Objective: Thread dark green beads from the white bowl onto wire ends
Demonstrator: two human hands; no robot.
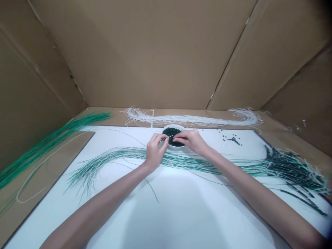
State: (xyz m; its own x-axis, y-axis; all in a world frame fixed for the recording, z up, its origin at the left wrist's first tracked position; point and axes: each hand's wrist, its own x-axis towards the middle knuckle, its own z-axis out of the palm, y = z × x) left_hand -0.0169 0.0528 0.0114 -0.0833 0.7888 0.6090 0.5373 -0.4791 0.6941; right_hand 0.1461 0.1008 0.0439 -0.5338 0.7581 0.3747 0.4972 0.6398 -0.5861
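My left hand pinches the end of a thin white cord just above a small white bowl filled with dark green beads. My right hand meets it from the right, fingertips closed on something tiny at the cord's tip, probably a bead; it is too small to see. Both hands hover over the bowl's near rim. Under my wrists a long bundle of green cords lies across the white board.
A bundle of white cords lies behind the bowl. Bright green cords lie at the left. Loose dark beads are scattered at the right. Beaded dark strands pile up at the far right. Cardboard walls enclose the space.
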